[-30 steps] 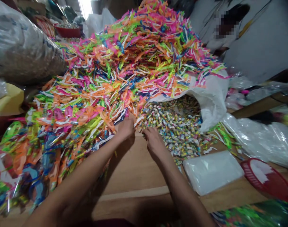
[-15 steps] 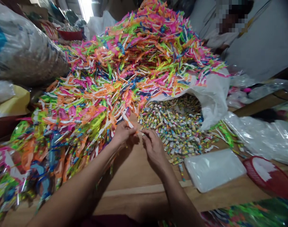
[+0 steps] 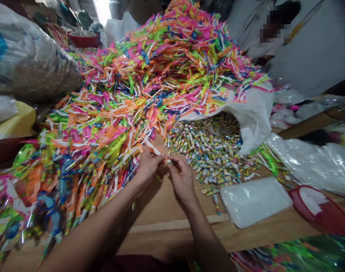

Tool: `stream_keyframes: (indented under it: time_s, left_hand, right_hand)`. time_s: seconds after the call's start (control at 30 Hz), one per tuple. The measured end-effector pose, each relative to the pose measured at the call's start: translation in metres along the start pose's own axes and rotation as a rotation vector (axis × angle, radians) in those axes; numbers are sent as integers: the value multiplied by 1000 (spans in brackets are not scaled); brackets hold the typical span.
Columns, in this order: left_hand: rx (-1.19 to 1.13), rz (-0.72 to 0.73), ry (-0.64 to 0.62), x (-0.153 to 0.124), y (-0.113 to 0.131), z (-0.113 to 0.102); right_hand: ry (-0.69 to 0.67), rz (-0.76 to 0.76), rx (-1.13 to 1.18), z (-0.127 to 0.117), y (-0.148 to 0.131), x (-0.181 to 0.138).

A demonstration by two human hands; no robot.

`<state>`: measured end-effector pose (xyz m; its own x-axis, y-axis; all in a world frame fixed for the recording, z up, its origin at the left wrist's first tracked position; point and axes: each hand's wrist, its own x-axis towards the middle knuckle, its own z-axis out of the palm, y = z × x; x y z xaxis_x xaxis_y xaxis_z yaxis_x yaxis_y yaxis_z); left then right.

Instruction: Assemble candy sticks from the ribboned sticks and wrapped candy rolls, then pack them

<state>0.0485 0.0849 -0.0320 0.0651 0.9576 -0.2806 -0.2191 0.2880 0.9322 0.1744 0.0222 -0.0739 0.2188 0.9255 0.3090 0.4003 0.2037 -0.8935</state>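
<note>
My left hand point(image 3: 148, 166) pinches toy plastic glasses by a white strip point(image 3: 153, 147), with a bit of orange at the fingertips. Close against it, my right hand point(image 3: 183, 179) has thumb and fingers closed on a small pale-ended piece point(image 3: 168, 160), which looks like one of the small wrapped tubes; the fingers hide most of it. Both hands meet above the wooden table point(image 3: 158, 211). Right of them, many small wrapped tubes point(image 3: 214, 162) spill from a white sack point(image 3: 257, 117). Colourful toy glasses point(image 3: 183, 64) form a tall heap behind.
Toy glasses with tubes attached point(image 3: 73, 189) lie at the left. To the right are a stack of clear plastic bags point(image 3: 256, 202), a red basket point(image 3: 328, 215) and plastic sheeting point(image 3: 308, 162). A large filled sack point(image 3: 33, 56) stands back left; a person point(image 3: 263, 47) is back right.
My right hand has moved slightly left and up, so its fingertips now meet those of my left hand. The left hand has shifted slightly right.
</note>
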Motion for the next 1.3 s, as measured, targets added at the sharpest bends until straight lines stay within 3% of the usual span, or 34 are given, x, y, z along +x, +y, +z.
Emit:
stream_keyframes:
  time_s: [0.27,0.4,0.5,0.67,0.8,0.93,1.0,1.07,1.17,1.3]
  left_hand:
    - [33,25,52,0,-8,0]
    - [35,34,15,2,-13,-1]
    - [75,24,-6,4,-13,-5]
    - [72,2,-107,-4,-7,-13]
    - [199,-7,-242,-17,16,-34]
    - [511,26,-313,-27,71,-85]
    - [759,84,-210,-27,102,-109]
    - [983,226,-42,-21,125,-118]
    - [1201,375,84,3,131,-99]
    - [1569,292,-90,62,98,-51]
  right_hand:
    - [-93,80,132,-7,2,2]
    - [-37,121,149,-4,5,1]
    - [17,238,233,1,6,0]
    - [-48,393,386,12,2,-7]
    - [-128,445,471,17,-10,-19]
    - [-300,248,319,0,-15,-11]
    - [-275,101,133,-13,-6,4]
    - [-234,-5,-46,-21,11,25]
    - [-240,-164,-269,-18,38,53]
    - [-333,-321,-495,-5,55,67]
